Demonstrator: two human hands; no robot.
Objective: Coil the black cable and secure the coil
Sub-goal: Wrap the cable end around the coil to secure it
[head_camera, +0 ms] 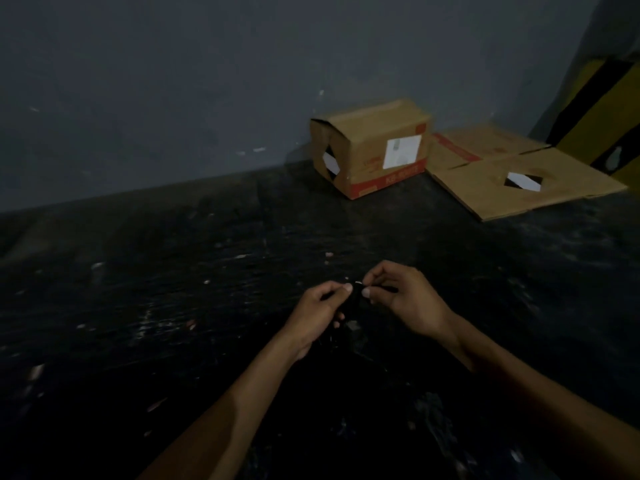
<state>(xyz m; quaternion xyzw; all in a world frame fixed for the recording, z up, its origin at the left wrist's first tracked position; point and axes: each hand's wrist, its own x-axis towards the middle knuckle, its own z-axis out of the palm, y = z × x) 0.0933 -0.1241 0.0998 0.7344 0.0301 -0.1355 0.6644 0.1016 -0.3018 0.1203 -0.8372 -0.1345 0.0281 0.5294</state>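
The scene is very dim. Both my hands meet over the dark floor at the lower middle of the head view. My left hand (320, 315) grips a bundle of the black cable (350, 308), which hangs down between the hands and is hard to tell from the floor. My right hand (403, 299) pinches a short black end of the cable with thumb and fingertips, right beside my left thumb. A small pale glint shows where the fingertips meet. How many loops the cable has cannot be seen.
A cardboard box (372, 148) with red print stands against the grey wall at the back. A flattened carton (526, 180) lies on the floor to its right. A yellow and black object (599, 123) leans at the far right edge.
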